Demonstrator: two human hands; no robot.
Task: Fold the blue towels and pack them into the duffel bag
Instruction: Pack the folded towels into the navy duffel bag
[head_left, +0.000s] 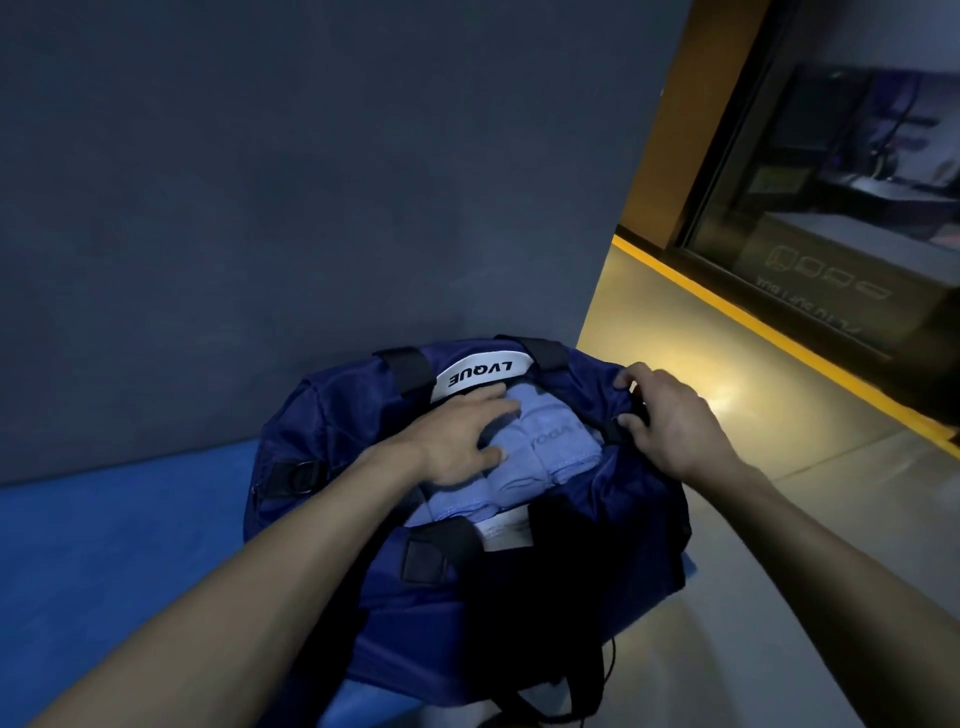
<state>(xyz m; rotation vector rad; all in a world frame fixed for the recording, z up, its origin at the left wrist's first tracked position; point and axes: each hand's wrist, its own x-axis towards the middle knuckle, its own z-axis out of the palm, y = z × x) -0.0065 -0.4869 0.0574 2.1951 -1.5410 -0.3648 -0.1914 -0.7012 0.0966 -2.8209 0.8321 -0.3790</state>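
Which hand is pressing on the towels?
The left hand, fingers spread flat on the light blue towels inside the bag. The right hand grips the bag's edge instead.

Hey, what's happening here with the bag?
A person is packing light blue folded towels into a navy duffel bag that sits on a blue mat against a dark wall. The left hand rests flat on the towels, which already lie inside the bag's open top, and seems to press them down. The right hand grips the bag's edge on the right, fingers curled round it, apparently holding the opening apart. The bag is not yet closed.
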